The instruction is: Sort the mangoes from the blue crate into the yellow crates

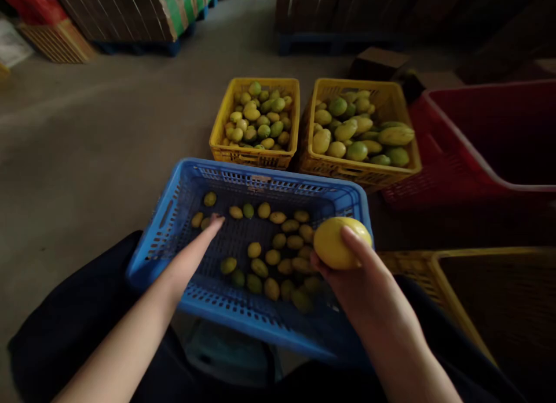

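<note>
A large yellow lemon (341, 242) is in my right hand (354, 275), thumb on top and fingers underneath, raised over the right side of the blue crate (256, 328). My left hand (212, 223) reaches low inside the crate on its left side, beside a small lemon (197, 219). Its fingers are mostly hidden, so I cannot see whether they grip anything. Smaller yellow and green lemons (271, 289) lie spread over the crate's floor, thickest at the right and front.
Behind the blue crate stand two yellow crates (212, 142) (417, 162) full of yellow-green lemons. A red crate (438, 165) is at the right, with another yellow crate (460, 310) nearer me. Loaded blue pallets (174, 47) stand farther back on the concrete floor (108, 125).
</note>
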The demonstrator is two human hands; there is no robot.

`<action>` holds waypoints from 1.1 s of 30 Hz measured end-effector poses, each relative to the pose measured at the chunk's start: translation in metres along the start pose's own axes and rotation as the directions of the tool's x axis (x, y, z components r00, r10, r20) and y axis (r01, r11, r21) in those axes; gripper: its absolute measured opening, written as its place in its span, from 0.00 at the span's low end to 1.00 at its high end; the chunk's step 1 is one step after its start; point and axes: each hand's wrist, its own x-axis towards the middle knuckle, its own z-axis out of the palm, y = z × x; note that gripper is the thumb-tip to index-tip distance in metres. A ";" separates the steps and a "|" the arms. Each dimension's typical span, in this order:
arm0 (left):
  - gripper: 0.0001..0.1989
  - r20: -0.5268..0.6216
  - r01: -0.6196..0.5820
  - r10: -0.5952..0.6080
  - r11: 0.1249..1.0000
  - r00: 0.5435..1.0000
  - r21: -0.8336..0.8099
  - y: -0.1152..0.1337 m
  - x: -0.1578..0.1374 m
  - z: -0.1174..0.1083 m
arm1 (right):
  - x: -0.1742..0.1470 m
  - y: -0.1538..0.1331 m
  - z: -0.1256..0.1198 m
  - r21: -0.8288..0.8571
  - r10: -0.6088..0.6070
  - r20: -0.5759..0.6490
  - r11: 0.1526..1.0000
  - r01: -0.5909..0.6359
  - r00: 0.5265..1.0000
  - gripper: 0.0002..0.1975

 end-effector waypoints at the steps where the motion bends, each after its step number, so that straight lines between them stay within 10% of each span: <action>1: 0.21 0.017 -0.051 0.050 0.996 0.999 0.078 0.004 0.007 0.011 | 0.001 -0.002 -0.003 0.004 0.013 -0.003 1.000 -0.013 1.000 0.16; 11: 0.16 0.236 -0.216 0.131 0.896 0.963 0.388 0.000 0.024 0.056 | 0.006 -0.017 0.001 0.106 0.229 -0.058 0.969 -0.222 0.972 0.14; 21: 0.09 0.342 -0.066 0.133 0.978 0.930 -0.199 0.045 -0.047 -0.027 | 0.012 0.019 0.014 -0.125 0.123 0.139 0.987 -0.106 0.983 0.20; 28: 0.16 0.469 0.190 0.471 0.525 0.747 -0.830 0.123 -0.149 -0.070 | -0.006 0.019 0.023 -0.205 -0.005 0.413 0.974 0.099 0.911 0.20; 33: 0.17 0.436 0.075 0.574 0.544 0.693 -0.835 0.142 -0.210 -0.120 | -0.013 0.027 0.021 -0.128 -0.031 0.475 0.986 0.104 0.880 0.20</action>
